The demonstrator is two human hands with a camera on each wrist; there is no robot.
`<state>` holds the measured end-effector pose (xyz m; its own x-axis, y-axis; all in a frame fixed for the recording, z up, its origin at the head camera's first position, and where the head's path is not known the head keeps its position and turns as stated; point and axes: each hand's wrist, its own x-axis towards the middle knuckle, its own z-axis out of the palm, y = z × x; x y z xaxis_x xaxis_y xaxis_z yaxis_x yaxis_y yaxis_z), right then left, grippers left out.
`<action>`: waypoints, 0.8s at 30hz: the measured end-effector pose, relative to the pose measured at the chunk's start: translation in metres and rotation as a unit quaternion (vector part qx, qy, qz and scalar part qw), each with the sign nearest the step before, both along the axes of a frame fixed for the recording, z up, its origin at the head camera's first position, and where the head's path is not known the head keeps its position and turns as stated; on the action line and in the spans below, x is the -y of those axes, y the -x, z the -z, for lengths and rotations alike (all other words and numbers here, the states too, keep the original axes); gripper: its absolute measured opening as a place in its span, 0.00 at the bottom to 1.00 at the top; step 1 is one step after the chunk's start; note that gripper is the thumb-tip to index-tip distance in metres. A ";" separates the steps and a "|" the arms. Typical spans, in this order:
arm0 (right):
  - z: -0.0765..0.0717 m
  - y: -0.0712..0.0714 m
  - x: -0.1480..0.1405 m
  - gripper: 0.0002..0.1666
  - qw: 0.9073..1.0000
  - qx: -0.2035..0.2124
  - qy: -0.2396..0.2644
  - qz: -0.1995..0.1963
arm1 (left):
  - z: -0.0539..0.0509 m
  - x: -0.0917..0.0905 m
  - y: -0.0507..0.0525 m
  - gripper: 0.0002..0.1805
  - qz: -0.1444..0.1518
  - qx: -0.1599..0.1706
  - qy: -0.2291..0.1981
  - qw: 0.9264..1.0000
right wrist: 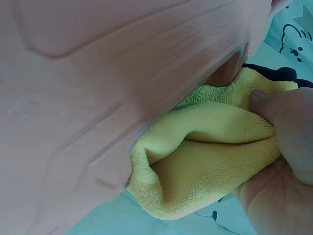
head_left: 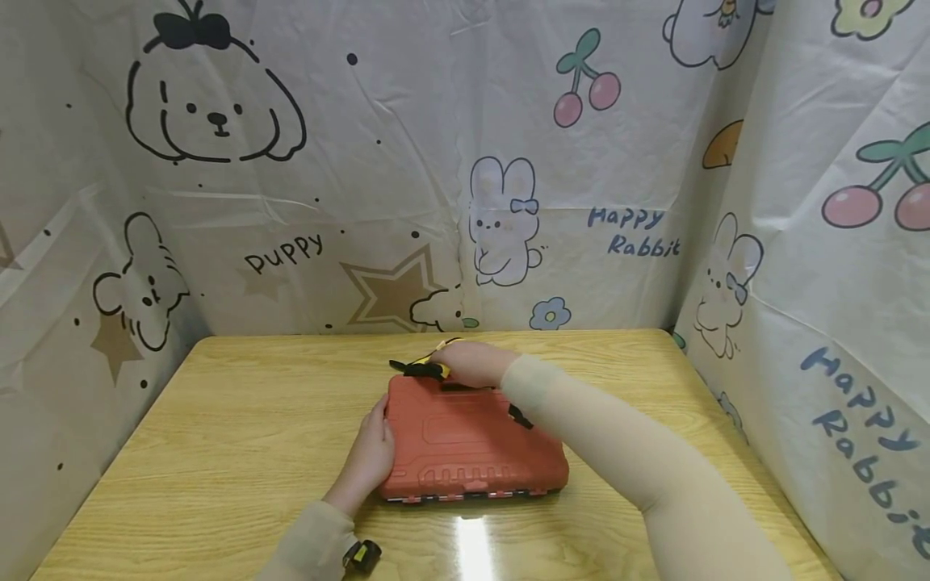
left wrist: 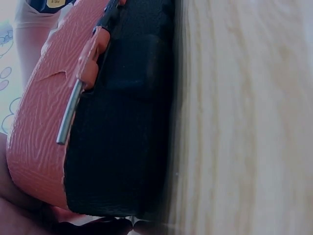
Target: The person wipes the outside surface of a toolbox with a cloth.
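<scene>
A red case [head_left: 472,444] with a black lower half [left wrist: 117,147] lies closed on the table, its hinged edge toward the camera. My left hand [head_left: 375,448] holds the case's left side, fingers along its edge; in the left wrist view a metal hinge pin [left wrist: 69,112] sticks out beside the red lid [left wrist: 41,117]. At the far edge, by the handle, my right hand [head_left: 475,363] grips a yellow cloth [right wrist: 210,161] with black parts. In the right wrist view the thumb pinches the folded cloth, which touches the side of the case [right wrist: 98,98].
The wooden table [head_left: 254,420] extends around the case on both sides. A printed white curtain [head_left: 407,161] hangs behind the table and along its left and right sides. My right forearm [head_left: 625,444] crosses over the case's right part.
</scene>
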<state>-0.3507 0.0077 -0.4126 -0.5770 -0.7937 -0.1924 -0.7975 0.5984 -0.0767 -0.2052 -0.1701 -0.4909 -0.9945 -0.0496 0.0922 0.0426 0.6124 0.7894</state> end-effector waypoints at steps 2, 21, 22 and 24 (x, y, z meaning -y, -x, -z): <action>0.000 0.000 -0.002 0.19 1.000 -0.004 0.000 0.001 | 0.000 0.000 0.000 0.27 0.001 0.000 -0.001 1.000; -0.001 -0.007 -0.020 0.18 0.999 -0.034 -0.037 0.003 | -0.002 -0.003 -0.003 0.28 -0.009 0.029 -0.008 0.999; -0.001 -0.007 -0.021 0.18 0.999 -0.033 -0.039 0.003 | -0.002 -0.003 -0.003 0.28 -0.010 0.029 -0.008 0.999; -0.001 -0.007 -0.022 0.19 0.999 -0.029 -0.039 0.008 | -0.002 -0.003 -0.003 0.28 -0.011 0.029 -0.006 0.999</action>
<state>-0.3433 0.0301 -0.4111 -0.6021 -0.7679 -0.2186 -0.7892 0.6139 0.0174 -0.2019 -0.1666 -0.4887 -0.9967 -0.0732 0.0337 -0.0173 0.6029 0.7976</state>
